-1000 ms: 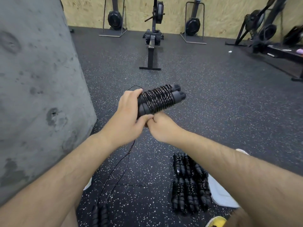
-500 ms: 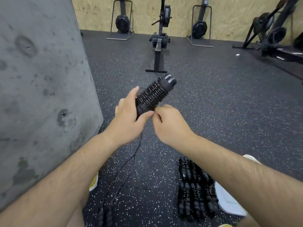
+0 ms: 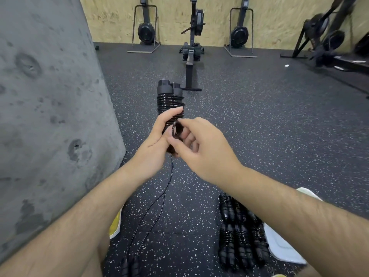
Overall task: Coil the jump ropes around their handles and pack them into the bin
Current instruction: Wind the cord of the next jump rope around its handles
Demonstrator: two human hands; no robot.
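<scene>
We take the middle rowing machine [image 3: 192, 47] as our reference.
- Plywood wall [image 3: 269, 17]: directly behind it.
- Speckled black rubber floor [image 3: 259, 126]: beneath it, running towards us.
- Two rowers stored upright: we count one on its left [image 3: 144, 31] and one on its right [image 3: 240, 33].
- Dark exercise frames [image 3: 323, 37]: far to its right.
- Small white scrap [image 3: 287, 65]: on the floor to its right.
- Pitted concrete pillar [image 3: 46, 116]: to its left, nearer us.

Even, fairly bright indoor light falls from overhead, and shadows are soft and faint. Small glints shine on the rope [image 3: 169, 104]. Wide-angle bending curves the wall [image 3: 50, 116] and stretches the forearms [image 3: 60, 226] near the edges. The machines [image 3: 327, 37] at far right look slightly smeared.
</scene>
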